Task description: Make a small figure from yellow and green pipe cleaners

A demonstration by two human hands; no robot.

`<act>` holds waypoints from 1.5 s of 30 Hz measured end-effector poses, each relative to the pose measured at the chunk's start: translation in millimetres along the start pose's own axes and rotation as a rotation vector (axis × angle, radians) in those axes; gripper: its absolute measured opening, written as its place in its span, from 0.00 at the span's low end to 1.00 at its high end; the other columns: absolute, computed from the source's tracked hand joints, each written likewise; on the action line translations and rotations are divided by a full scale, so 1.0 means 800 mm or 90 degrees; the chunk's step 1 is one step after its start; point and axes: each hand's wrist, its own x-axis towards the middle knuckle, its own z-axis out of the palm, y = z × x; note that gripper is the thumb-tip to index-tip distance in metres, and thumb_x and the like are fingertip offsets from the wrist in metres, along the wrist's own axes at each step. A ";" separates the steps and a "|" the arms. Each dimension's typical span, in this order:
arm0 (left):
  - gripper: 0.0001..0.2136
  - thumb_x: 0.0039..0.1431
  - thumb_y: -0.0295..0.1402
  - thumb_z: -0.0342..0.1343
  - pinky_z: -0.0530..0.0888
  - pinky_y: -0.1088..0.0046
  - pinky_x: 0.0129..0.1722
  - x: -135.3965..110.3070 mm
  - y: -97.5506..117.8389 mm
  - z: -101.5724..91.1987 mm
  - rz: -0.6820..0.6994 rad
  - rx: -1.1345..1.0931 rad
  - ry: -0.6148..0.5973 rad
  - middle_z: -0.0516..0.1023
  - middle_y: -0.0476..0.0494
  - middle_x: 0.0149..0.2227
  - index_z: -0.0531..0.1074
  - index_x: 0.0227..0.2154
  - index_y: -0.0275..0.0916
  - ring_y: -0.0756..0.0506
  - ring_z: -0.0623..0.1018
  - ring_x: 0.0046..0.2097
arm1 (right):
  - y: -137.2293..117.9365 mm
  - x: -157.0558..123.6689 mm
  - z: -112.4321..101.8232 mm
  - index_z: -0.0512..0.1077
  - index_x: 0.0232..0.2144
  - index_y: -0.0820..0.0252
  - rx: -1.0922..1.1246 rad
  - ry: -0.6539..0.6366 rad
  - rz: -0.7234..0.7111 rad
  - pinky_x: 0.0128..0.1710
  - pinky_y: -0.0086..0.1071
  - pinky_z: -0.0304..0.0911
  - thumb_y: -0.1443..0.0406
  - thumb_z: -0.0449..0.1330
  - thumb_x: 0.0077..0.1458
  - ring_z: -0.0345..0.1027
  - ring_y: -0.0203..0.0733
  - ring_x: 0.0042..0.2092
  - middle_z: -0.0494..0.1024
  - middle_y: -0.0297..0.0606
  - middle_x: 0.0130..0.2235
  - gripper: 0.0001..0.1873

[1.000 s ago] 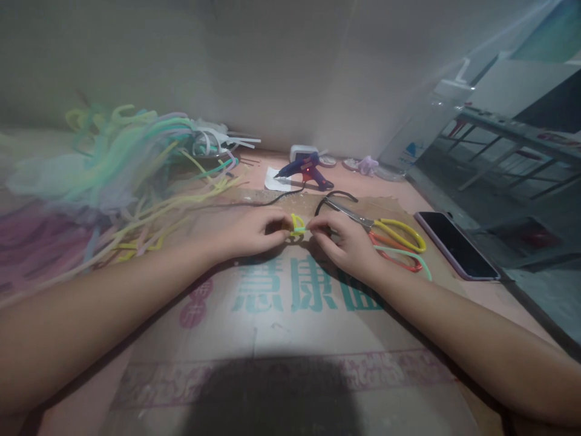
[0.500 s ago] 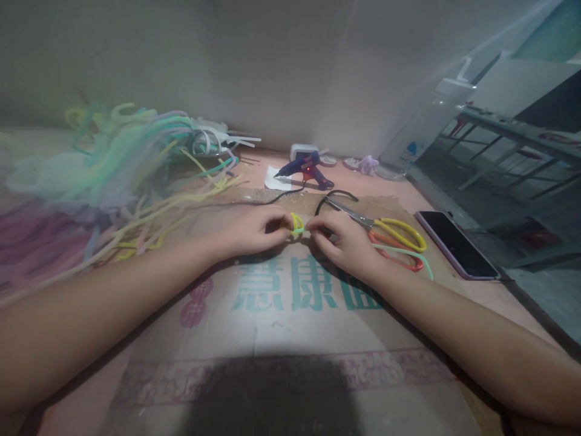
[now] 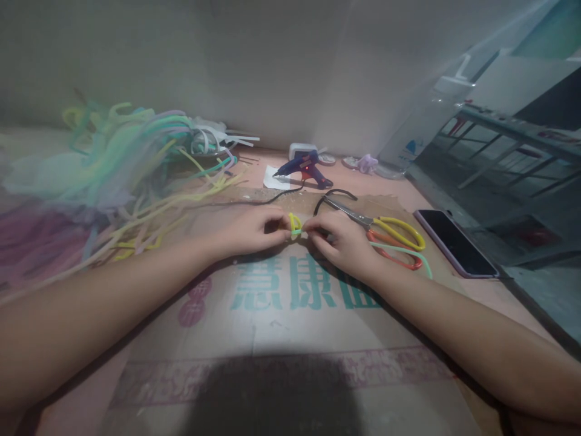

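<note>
Evidently the left hand [image 3: 254,230] has a small yellow-and-green piece [image 3: 295,223] pinched between thumb and fingers, held just above the cardboard sheet [image 3: 163,348] in the middle of the scene. The right hand [image 3: 340,239] has its thumb and fingers drawn together right beside the right end of that piece; whether they grip it cannot be told.

Just beyond and right of the right hand lie scissors [image 3: 364,221], one handle yellow and one red, with a light green strip [image 3: 415,251] across the red one. A curved black strip [image 3: 340,192] lies by the blades. Farther right, a phone [image 3: 456,243] lies face up on the table [image 3: 351,180].

On the far side, a blue glue gun [image 3: 302,165] with a small red light points its nozzle left over a piece of white paper [image 3: 271,178]. A lilac item [image 3: 367,163] sits to its right, then a clear bottle [image 3: 411,148]. At the far left spreads a blurred heap of coloured strips [image 3: 154,139], with pinkish-purple ones [image 3: 45,248] nearer.
</note>
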 end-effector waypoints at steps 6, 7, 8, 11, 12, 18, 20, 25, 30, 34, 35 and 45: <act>0.07 0.57 0.34 0.54 0.69 0.73 0.37 0.000 0.001 0.000 -0.013 -0.016 -0.012 0.79 0.48 0.32 0.75 0.31 0.37 0.47 0.76 0.35 | 0.001 -0.001 0.000 0.76 0.36 0.59 -0.012 0.015 -0.030 0.41 0.36 0.60 0.70 0.56 0.59 0.72 0.42 0.36 0.81 0.38 0.34 0.08; 0.07 0.57 0.34 0.54 0.69 0.73 0.38 0.001 0.001 0.000 -0.013 -0.012 -0.009 0.79 0.48 0.32 0.75 0.31 0.37 0.47 0.76 0.35 | 0.001 -0.001 0.000 0.75 0.36 0.59 -0.013 0.015 -0.034 0.41 0.36 0.60 0.70 0.56 0.59 0.72 0.42 0.36 0.81 0.38 0.34 0.08; 0.07 0.57 0.33 0.54 0.69 0.72 0.38 0.001 0.001 0.000 -0.011 -0.006 -0.006 0.79 0.47 0.32 0.75 0.31 0.37 0.47 0.76 0.36 | 0.001 -0.001 0.000 0.75 0.36 0.59 -0.013 0.014 -0.037 0.41 0.36 0.60 0.70 0.56 0.59 0.72 0.42 0.36 0.81 0.37 0.34 0.08; 0.07 0.57 0.33 0.54 0.68 0.72 0.38 0.002 0.000 0.001 -0.003 0.016 -0.001 0.79 0.48 0.32 0.75 0.30 0.38 0.47 0.76 0.35 | 0.000 0.000 0.000 0.75 0.36 0.58 -0.014 0.007 -0.036 0.41 0.36 0.60 0.71 0.56 0.60 0.72 0.42 0.36 0.81 0.37 0.34 0.08; 0.07 0.57 0.33 0.54 0.68 0.72 0.38 0.002 -0.001 0.001 0.001 0.022 -0.002 0.79 0.48 0.31 0.75 0.30 0.38 0.47 0.76 0.35 | -0.001 0.000 -0.001 0.75 0.37 0.58 -0.014 0.005 -0.036 0.41 0.36 0.60 0.71 0.56 0.60 0.72 0.42 0.36 0.81 0.37 0.34 0.08; 0.06 0.55 0.31 0.53 0.67 0.73 0.38 0.002 -0.005 0.002 0.022 0.045 0.003 0.78 0.49 0.29 0.74 0.29 0.37 0.48 0.75 0.34 | -0.003 -0.001 0.000 0.75 0.38 0.58 -0.007 0.003 -0.027 0.42 0.37 0.60 0.69 0.56 0.60 0.71 0.43 0.37 0.82 0.38 0.35 0.08; 0.05 0.54 0.30 0.53 0.67 0.73 0.36 0.002 -0.005 0.002 0.013 0.038 0.006 0.76 0.49 0.28 0.73 0.28 0.37 0.48 0.74 0.33 | -0.003 -0.001 0.000 0.75 0.38 0.58 -0.005 0.006 -0.018 0.42 0.37 0.60 0.69 0.56 0.60 0.71 0.44 0.37 0.82 0.39 0.36 0.08; 0.05 0.52 0.31 0.52 0.67 0.73 0.35 0.002 -0.004 0.000 -0.013 0.000 0.018 0.75 0.48 0.29 0.71 0.26 0.37 0.48 0.73 0.33 | -0.001 -0.001 0.000 0.74 0.38 0.58 -0.018 0.005 0.021 0.42 0.39 0.60 0.69 0.55 0.61 0.70 0.46 0.39 0.80 0.40 0.36 0.08; 0.04 0.55 0.31 0.53 0.68 0.73 0.36 0.000 -0.007 0.000 -0.040 -0.044 0.006 0.76 0.48 0.33 0.72 0.29 0.37 0.48 0.75 0.34 | 0.004 0.001 0.001 0.74 0.37 0.58 -0.038 0.007 0.043 0.44 0.41 0.59 0.68 0.55 0.62 0.69 0.48 0.43 0.79 0.42 0.38 0.07; 0.05 0.57 0.32 0.54 0.69 0.73 0.36 0.000 -0.008 0.000 -0.012 -0.070 -0.013 0.77 0.48 0.34 0.73 0.31 0.38 0.47 0.75 0.35 | 0.007 0.001 0.002 0.76 0.37 0.58 -0.064 0.005 0.090 0.43 0.40 0.60 0.65 0.57 0.62 0.69 0.48 0.42 0.78 0.42 0.37 0.07; 0.05 0.57 0.32 0.54 0.69 0.73 0.36 0.000 -0.007 -0.001 -0.008 -0.072 -0.011 0.78 0.47 0.34 0.73 0.31 0.38 0.47 0.76 0.36 | 0.007 0.001 0.002 0.77 0.38 0.57 -0.064 -0.003 0.121 0.42 0.39 0.60 0.64 0.58 0.62 0.69 0.47 0.40 0.78 0.41 0.36 0.08; 0.07 0.61 0.34 0.52 0.68 0.69 0.42 -0.004 0.008 -0.001 0.097 0.041 0.036 0.77 0.47 0.34 0.72 0.31 0.38 0.46 0.75 0.38 | 0.004 0.003 -0.001 0.77 0.43 0.57 0.061 -0.015 0.157 0.49 0.39 0.64 0.65 0.54 0.64 0.74 0.46 0.45 0.82 0.40 0.43 0.12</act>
